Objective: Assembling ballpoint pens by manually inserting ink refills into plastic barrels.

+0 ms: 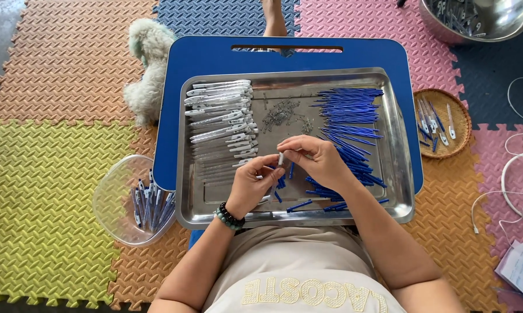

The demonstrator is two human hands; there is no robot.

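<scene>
Over the middle of the one shallow steel tray (pixel 398 174), the left hand (pixel 251 184) and right hand (pixel 318 157), both curled, pinch one slim white plastic pen barrel (pixel 280 160) between them, among piles too dense to count.

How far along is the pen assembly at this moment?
Done: several assembled pens lie in the clear tub. In hand: left hand and right hand hold one pen part over the steel tray. Left: many white barrels, blue refills and small springs.
</scene>
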